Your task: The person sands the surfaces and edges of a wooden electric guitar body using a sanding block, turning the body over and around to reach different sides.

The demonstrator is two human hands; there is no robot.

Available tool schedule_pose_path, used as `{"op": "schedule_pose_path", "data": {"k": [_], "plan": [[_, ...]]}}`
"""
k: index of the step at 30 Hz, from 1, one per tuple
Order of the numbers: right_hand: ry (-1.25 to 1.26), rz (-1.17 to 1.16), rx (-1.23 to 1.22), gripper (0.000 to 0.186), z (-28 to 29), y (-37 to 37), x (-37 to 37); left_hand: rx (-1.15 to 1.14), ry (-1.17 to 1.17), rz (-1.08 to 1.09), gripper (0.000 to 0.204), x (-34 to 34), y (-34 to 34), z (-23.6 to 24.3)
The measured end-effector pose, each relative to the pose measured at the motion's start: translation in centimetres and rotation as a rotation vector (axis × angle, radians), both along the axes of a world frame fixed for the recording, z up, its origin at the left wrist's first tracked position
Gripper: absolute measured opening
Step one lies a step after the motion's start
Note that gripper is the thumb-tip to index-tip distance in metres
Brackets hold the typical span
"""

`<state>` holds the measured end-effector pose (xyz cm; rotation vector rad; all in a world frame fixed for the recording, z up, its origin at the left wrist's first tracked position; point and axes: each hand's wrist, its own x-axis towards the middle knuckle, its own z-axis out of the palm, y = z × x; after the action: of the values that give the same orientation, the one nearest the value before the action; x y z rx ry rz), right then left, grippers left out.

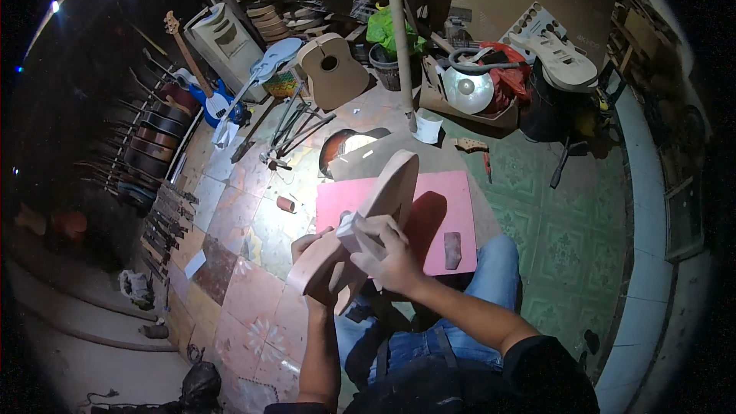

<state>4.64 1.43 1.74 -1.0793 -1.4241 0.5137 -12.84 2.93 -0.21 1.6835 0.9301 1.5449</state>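
Note:
Above my lap an unfinished pale wooden guitar body (393, 182) is tilted up on its edge. My left hand (320, 288) grips it from the near left side, the fingers partly hidden behind the wood. My right hand (392, 254) is closed around a pale sanding block (349, 231), which lies against the body's edge near its waist. Below the body is a pink board (337, 198) on the floor, with a worn grey piece of sandpaper (452, 251) lying on its right part.
A rolled brown sandpaper piece (285, 205) lies left of the board. Beyond it are a sunburst guitar body (335, 152), clamps (290, 129), a white cup (427, 127) and a wooden headstock (471, 145). Guitars hang in a rack (149, 138) at left; a post (399, 38) stands ahead.

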Motion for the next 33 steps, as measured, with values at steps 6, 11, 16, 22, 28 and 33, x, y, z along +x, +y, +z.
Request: {"op": "schedule_pose_path", "data": {"k": [6,11,16,22,28,33], "plan": [[-0.066,-0.023,-0.122,0.051,0.6,-0.7,-0.7,0.029,0.143,0.048,0.071,-0.2,-0.5,-0.1],[-0.133,-0.108,-0.022,0.043,-0.1,0.0,0.6,-0.023,-0.071,-0.024,0.054,0.7,-1.5,0.9],[0.013,0.057,0.09,0.046,3.5,-3.4,-2.1,0.036,0.202,0.061,0.057,-0.7,-1.4,-0.3],[-0.049,-0.183,-0.092,0.048,-0.7,-0.3,0.2,0.018,0.141,0.028,0.057,0.5,-1.6,0.8],[-0.257,-0.143,0.24,0.039,-3.3,2.0,2.2,-0.01,-0.001,-0.02,0.063,0.2,-2.4,0.6],[-0.489,-0.421,0.097,0.035,-2.9,4.7,6.2,0.012,0.036,-0.058,0.068,0.2,-1.2,0.0]]}}
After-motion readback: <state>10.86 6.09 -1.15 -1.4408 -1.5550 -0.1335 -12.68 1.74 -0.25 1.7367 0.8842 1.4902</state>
